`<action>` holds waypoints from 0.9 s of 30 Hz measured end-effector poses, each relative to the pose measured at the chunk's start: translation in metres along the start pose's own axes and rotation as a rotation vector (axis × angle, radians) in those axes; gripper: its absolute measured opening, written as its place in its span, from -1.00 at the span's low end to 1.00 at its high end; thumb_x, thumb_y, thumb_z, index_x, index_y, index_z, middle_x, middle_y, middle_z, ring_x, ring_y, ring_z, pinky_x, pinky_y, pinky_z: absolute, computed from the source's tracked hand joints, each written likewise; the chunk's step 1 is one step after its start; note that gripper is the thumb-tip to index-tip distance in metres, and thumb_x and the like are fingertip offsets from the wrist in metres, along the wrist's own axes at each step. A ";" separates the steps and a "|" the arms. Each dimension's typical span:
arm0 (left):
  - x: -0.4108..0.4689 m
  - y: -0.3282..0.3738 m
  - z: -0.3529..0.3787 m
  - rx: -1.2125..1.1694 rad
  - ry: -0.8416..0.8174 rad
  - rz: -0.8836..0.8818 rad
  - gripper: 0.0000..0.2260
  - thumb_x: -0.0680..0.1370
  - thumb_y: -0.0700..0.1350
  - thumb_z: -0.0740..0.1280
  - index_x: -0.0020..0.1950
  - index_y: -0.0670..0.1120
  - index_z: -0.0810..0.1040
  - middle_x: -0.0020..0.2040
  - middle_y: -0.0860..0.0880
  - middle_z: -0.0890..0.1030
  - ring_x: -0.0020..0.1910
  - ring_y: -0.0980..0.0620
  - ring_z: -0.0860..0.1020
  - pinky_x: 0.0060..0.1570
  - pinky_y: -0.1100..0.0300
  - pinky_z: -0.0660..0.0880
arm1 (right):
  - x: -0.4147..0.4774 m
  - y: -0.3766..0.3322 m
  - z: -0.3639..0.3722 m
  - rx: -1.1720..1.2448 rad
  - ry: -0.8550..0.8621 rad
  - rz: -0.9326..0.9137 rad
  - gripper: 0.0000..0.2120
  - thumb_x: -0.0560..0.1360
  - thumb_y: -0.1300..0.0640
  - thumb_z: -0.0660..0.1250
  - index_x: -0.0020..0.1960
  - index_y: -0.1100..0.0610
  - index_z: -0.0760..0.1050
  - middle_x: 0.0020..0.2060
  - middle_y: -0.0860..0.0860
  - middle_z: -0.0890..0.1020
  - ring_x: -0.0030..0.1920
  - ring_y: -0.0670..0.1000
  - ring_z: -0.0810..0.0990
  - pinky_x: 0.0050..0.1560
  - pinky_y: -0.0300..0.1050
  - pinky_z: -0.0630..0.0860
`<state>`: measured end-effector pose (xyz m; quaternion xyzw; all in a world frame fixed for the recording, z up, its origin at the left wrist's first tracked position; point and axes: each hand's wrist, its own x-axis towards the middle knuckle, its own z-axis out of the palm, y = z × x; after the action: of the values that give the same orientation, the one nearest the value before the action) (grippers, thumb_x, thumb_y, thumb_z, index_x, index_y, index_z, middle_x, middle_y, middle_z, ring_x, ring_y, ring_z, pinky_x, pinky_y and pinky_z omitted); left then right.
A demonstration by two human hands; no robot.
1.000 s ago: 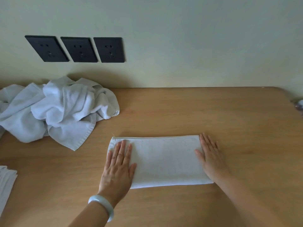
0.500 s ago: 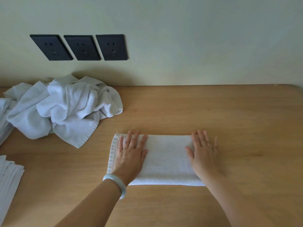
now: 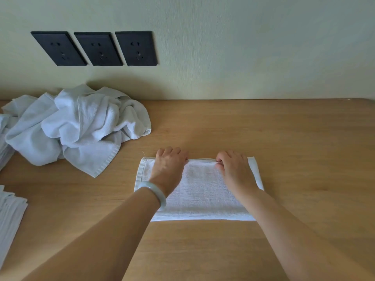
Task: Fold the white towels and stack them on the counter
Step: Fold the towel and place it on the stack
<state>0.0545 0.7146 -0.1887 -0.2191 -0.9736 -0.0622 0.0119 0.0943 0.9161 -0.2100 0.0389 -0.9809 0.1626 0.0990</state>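
folded towel, far edge in curled fingers

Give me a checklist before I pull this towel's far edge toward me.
1. Left hand grips the towel at its far edge: ok.
2. Right hand grips the same edge: ok.
3. All layers caught in both grips: cannot tell.
4. Towel's near edge lies straight on the counter: ok.
5. Crumpled pile lies apart from the towel: ok.
6. Folded stack squared up: cannot tell, mostly out of frame.
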 end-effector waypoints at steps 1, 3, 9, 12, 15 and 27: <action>-0.001 0.000 0.001 0.016 0.035 -0.013 -0.95 0.54 -0.15 0.40 -0.03 -0.05 0.57 -0.13 0.01 0.58 -0.11 -0.03 0.51 -0.01 0.07 0.47 | -0.001 -0.001 0.001 -0.042 0.031 0.022 -0.85 0.44 0.31 0.41 -0.11 0.14 0.47 -0.23 0.01 0.54 -0.20 0.08 0.51 -0.03 0.07 0.47; -0.006 0.003 0.002 0.031 0.073 -0.044 -0.78 0.43 -0.20 0.49 0.03 -0.10 0.56 -0.01 -0.07 0.58 -0.04 -0.09 0.53 0.02 -0.01 0.53 | -0.005 -0.006 0.002 -0.123 0.084 0.064 -0.79 0.45 0.27 0.40 0.06 0.21 0.50 0.03 0.12 0.59 0.05 0.17 0.57 0.18 0.17 0.44; -0.054 0.017 0.024 0.007 -0.056 0.109 -0.56 0.65 0.04 0.04 0.50 -0.03 0.35 0.49 -0.06 0.38 0.50 -0.07 0.30 0.44 -0.16 0.19 | -0.041 -0.017 0.018 -0.120 -0.173 -0.172 -0.52 0.65 -0.05 -0.03 0.51 0.10 0.26 0.51 0.04 0.25 0.54 0.02 0.13 0.49 0.15 0.02; -0.069 -0.006 0.031 -0.040 -0.118 -0.092 -0.49 0.66 0.16 -0.10 0.60 0.07 0.04 0.60 0.01 0.05 0.59 -0.01 0.02 0.51 -0.14 -0.04 | -0.047 0.009 0.015 -0.170 -0.162 0.146 -0.43 0.64 -0.13 -0.17 0.57 0.09 0.07 0.55 0.02 0.11 0.56 0.00 0.01 0.52 0.08 -0.14; -0.082 -0.018 0.021 -0.085 -0.108 -0.263 -0.47 0.63 0.20 -0.17 0.60 0.11 -0.08 0.60 0.07 -0.09 0.58 0.06 -0.13 0.53 -0.05 -0.25 | -0.048 0.021 0.001 -0.072 -0.110 0.342 -0.46 0.62 -0.07 -0.05 0.53 0.14 0.21 0.51 0.04 0.23 0.52 0.05 0.17 0.49 0.04 -0.09; -0.100 -0.035 -0.034 -1.060 -0.241 -1.292 -0.51 0.42 -0.10 0.52 0.21 -0.26 0.39 0.12 -0.27 0.50 -0.19 -0.14 0.54 -0.33 0.13 0.51 | -0.042 0.032 -0.094 1.243 -0.118 1.334 -0.82 0.55 0.22 0.33 0.11 0.28 0.52 0.00 0.13 0.63 0.01 0.08 0.58 0.15 0.14 0.48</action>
<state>0.1297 0.6360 -0.1641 0.3991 -0.7443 -0.4814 -0.2345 0.1486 0.9785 -0.1416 -0.4817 -0.5391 0.6829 -0.1048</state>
